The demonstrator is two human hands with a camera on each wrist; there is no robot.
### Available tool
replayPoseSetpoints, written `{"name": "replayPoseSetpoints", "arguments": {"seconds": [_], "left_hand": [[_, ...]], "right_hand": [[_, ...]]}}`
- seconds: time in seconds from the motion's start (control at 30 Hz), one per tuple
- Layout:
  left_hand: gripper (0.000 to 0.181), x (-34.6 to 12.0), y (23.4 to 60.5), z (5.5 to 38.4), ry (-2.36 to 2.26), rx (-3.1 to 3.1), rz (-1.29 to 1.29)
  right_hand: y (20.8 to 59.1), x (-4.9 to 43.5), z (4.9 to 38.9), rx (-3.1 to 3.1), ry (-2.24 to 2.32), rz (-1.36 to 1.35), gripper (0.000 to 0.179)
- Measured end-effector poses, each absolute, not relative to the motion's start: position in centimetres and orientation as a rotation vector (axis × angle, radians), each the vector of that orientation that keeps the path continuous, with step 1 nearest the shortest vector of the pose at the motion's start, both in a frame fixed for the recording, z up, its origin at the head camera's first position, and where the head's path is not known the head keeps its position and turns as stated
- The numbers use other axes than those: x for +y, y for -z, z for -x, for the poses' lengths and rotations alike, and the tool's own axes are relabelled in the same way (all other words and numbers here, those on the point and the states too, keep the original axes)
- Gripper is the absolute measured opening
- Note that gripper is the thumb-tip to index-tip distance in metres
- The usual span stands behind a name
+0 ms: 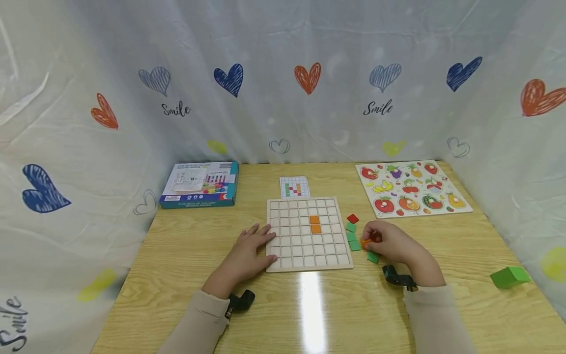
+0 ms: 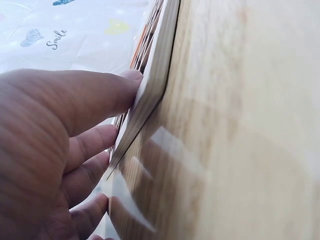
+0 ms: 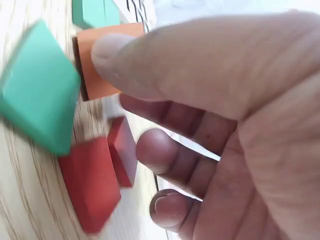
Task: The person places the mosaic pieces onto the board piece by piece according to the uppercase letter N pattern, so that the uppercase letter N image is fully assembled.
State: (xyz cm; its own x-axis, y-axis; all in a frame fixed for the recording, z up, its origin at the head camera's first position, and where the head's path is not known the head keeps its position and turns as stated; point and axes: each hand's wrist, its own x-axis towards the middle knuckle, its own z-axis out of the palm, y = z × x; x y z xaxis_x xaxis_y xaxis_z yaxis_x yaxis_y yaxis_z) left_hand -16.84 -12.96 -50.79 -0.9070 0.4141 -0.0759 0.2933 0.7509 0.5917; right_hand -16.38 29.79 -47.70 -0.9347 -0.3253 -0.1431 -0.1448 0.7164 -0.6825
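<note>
A wooden grid board (image 1: 292,250) lies in the middle of the table, with two orange tiles (image 1: 315,224) set in its squares. Along the board's left edge rests my left hand (image 1: 249,253), thumb and fingers touching the rim; the left wrist view shows the thumb on the board's edge (image 2: 150,85). To the right of the board, my right hand (image 1: 393,243) pinches an orange square tile (image 3: 90,65), its thumb on the tile's face. Beside that tile lie a green tile (image 3: 42,92) and red tiles (image 3: 92,185).
Several green tiles (image 1: 355,245) and a red tile (image 1: 353,219) lie along the board's right side. A pattern card (image 1: 294,187) sits behind the board. Farther out are a boxed set (image 1: 199,184), a fruit puzzle (image 1: 413,189) and a green block (image 1: 509,277).
</note>
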Motion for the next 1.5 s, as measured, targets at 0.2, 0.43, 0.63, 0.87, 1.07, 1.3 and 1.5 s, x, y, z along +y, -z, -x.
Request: {"name": "replayPoseSetpoints", "arguments": {"seconds": [0.2, 0.43, 0.63, 0.87, 1.07, 1.3, 1.5], "left_hand": [[0.065, -12.9, 50.8, 16.9, -0.869, 2.746, -0.574], [0.064, -13.0, 50.4, 16.8, -0.899, 2.739, -0.567], [0.064, -12.8, 50.5, 16.9, -0.889, 2.741, -0.586], [0.064, -12.8, 50.2, 16.8, -0.891, 2.743, -0.581], [0.064, -12.9, 50.3, 16.7, -0.890, 2.743, -0.572], [0.063, -12.8, 50.4, 16.7, -0.889, 2.750, -0.564], [0.064, -12.8, 50.5, 16.8, -0.880, 2.751, -0.558]], "right_hand": [[46.5, 28.6, 17.0, 2.666, 1.133, 0.369, 0.005], [45.7, 23.7, 19.2, 2.673, 1.392, 0.381, 0.005], [47.3, 19.7, 19.9, 2.628, 1.348, 0.343, 0.007], [48.3, 18.9, 19.5, 2.653, 1.234, 0.249, 0.003], [48.5, 19.2, 19.5, 2.619, 1.214, 0.279, 0.007], [48.7, 19.2, 19.4, 2.603, 1.211, 0.285, 0.007], [48.7, 19.2, 19.4, 2.600, 1.213, 0.309, 0.006]]}}
